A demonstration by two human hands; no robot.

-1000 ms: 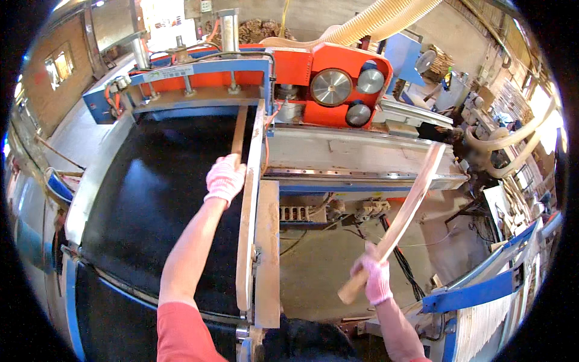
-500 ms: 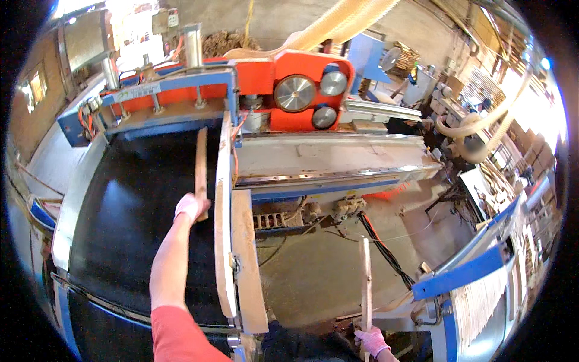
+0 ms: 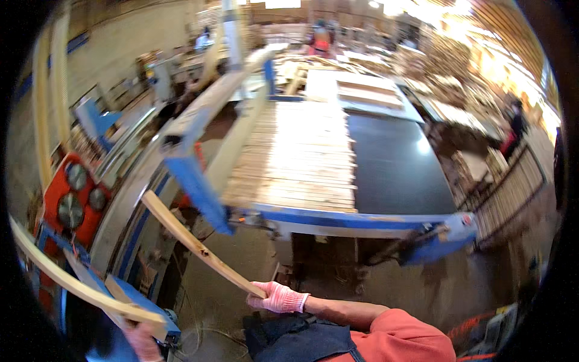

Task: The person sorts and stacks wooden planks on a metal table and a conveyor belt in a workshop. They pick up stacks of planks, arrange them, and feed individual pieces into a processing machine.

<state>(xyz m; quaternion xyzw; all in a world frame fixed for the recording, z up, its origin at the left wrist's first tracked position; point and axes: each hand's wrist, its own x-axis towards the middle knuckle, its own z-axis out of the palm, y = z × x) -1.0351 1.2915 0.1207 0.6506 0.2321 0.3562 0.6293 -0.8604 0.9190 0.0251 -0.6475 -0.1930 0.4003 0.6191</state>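
Note:
In my right hand (image 3: 277,297), gloved in pink-white knit, is the near end of a wooden strip (image 3: 202,248); the fingers are wrapped round it. The strip slants up and left, with a dark knot in its lower half. At the lower left my left hand (image 3: 142,340), blurred and partly covered, is closed on the near end of a second pale wooden strip (image 3: 66,282). That strip runs up to the left rim of the picture, over the blue machine frame. Both strips are off any surface where I can see them.
Ahead, a table with a blue front rail (image 3: 356,221) bears a row of wooden strips (image 3: 301,160) lying side by side, next to a dark belt (image 3: 398,163). A red saw head with round discs (image 3: 71,210) stands at left. Wood stacks (image 3: 446,54) and people are farther back.
My view has swung right, from the dark belt to the table of strips. My left hand has lifted its strip off the belt; my right hand keeps hold of its own.

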